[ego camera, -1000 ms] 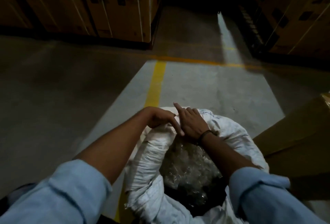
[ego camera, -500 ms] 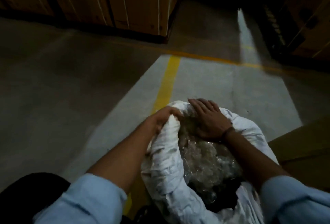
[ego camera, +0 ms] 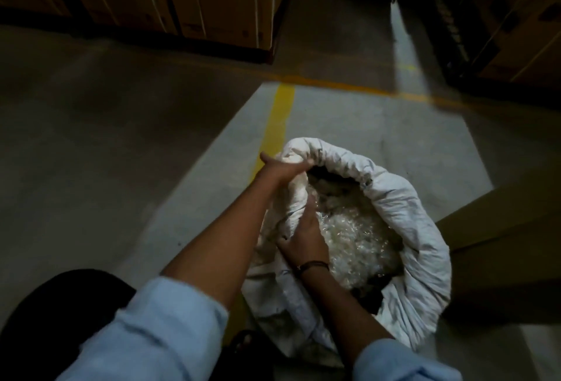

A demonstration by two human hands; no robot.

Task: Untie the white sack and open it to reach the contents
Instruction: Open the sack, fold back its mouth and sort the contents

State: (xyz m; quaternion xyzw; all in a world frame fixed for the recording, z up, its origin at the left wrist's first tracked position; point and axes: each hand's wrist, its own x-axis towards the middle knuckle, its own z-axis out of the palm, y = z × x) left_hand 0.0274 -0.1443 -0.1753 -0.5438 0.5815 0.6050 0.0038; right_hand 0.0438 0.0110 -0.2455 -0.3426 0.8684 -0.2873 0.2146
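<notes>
1. I see the white sack (ego camera: 403, 207) at 5 o'clock on the floor (ego camera: 121, 168), its mouth already rolled wide
2. My left hand (ego camera: 283, 168) grips the rim at its 10 o'clock; my right hand (ego camera: 303, 238) is nearer, fingers part curled against the near-left wall beside the clear plastic (ego camera: 355, 241)
3. I cannot tell whether the right hand grips anything; the contents are dim and no tie shows

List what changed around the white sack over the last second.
The right hand left the far rim and took hold of the near-left rim of the white sack. The left hand gripped the far-left rim. The mouth gapes wider. The clear plastic contents stayed inside.
</notes>
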